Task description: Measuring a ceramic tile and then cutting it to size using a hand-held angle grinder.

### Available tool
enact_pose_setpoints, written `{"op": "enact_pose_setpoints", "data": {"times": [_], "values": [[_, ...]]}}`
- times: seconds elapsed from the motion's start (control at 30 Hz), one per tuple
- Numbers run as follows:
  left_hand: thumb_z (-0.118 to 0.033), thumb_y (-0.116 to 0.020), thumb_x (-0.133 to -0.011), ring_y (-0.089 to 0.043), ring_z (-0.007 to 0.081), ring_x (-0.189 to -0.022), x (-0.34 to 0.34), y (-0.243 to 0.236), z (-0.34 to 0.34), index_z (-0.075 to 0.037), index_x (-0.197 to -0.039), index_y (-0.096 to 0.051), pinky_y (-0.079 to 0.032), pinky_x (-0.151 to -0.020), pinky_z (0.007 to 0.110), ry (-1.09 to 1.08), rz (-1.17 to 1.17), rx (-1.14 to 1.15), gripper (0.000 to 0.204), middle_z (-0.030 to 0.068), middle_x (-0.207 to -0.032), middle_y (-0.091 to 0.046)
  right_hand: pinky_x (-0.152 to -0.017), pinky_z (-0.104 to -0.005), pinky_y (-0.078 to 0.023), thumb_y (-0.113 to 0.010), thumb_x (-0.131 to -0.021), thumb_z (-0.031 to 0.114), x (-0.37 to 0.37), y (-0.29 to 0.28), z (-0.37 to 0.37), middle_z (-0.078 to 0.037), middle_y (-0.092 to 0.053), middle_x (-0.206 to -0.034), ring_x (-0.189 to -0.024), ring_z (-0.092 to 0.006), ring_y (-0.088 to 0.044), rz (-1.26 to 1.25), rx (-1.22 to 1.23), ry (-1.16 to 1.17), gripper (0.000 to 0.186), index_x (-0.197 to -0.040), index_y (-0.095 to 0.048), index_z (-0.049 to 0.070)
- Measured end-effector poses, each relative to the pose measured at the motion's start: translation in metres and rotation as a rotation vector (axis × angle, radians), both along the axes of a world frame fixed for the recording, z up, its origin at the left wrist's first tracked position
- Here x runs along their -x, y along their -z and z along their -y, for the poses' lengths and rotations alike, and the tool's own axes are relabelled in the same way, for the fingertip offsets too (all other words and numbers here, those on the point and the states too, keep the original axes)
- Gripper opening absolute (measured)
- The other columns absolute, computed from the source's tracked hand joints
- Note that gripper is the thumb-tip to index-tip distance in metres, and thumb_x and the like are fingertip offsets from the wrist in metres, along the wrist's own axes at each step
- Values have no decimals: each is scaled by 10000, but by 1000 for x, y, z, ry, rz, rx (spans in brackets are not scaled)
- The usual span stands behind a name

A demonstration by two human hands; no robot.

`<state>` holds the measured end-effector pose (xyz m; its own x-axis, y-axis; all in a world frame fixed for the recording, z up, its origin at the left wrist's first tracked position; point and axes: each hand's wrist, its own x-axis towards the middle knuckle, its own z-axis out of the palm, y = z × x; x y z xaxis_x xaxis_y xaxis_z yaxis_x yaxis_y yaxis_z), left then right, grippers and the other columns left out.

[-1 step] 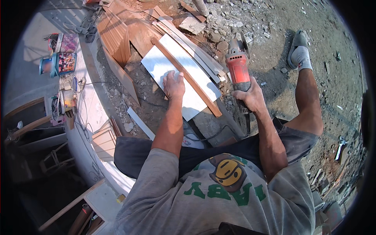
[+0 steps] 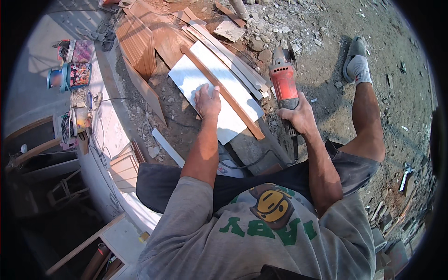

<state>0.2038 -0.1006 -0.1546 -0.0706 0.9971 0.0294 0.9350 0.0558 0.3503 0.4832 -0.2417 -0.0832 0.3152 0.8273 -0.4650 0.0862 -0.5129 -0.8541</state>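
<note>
A white tile [image 2: 233, 122] lies aslant on the ground in front of me, with a narrow brown strip [image 2: 224, 93] running lengthwise across it. My left hand [image 2: 207, 100] rests on the tile near its left edge. Its fingers are slightly bent and apart from the thumb, which lies close to the strip. To the right of the tile, my right hand [image 2: 301, 114] is wrapped round the rear body of a red and black angle grinder [image 2: 284, 85]. The grinder points away from me, and its disc [image 2: 291, 50] stands edge-on at the far end. A cord hangs from its near end.
Stacked brown tiles [image 2: 137, 44] and long offcut strips [image 2: 226, 58] lie beyond the white tile. Rubble [image 2: 266, 35] covers the ground. Buckets [image 2: 77, 77] and cables stand on a ledge at the left. My outstretched foot [image 2: 357, 60] is at the right.
</note>
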Motion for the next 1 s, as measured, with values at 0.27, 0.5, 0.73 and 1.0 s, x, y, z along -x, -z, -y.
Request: {"op": "enact_pose_setpoints", "data": {"times": [0.27, 0.5, 0.73, 1.0], "values": [[-572, -599, -837, -392, 313, -1284, -22, -21, -13, -111, -1282, -552, -304, -1071, 502, -83, 11, 249, 643, 139, -1323, -474, -749, -327, -492, -769, -602, 179, -2, -3, 1, -105, -632, -890, -784, -204, -614, -18, 39, 7, 621, -1142, -534, -18], [-552, -679, -780, -508, 322, -1189, -34, -24, -31, -45, -1193, -551, -366, -1024, 488, -191, 17, 294, 666, 161, -1224, -539, -767, -353, -499, -780, -596, 209, -2, 0, -1, -142, -653, -908, -806, -246, -639, -17, 52, 9, 631, -1135, -539, -13], [-435, -749, -763, -604, 335, -1050, -35, -18, -47, 4, -1120, -531, -481, -911, 438, -230, 58, 320, 606, 185, -1107, -608, -773, -343, -493, -771, -604, 194, 0, 1, -2, -117, -643, -917, -811, -222, -624, -8, 53, 1, 638, -1164, -542, -8], [-406, -750, -773, -636, 350, -1005, -41, -23, -48, 18, -1117, -524, -505, -879, 441, -261, 23, 329, 591, 201, -1076, -637, -765, -338, -494, -769, -606, 193, 0, 3, -3, -117, -642, -912, -805, -217, -624, -16, 54, 13, 624, -1152, -544, -6]]}}
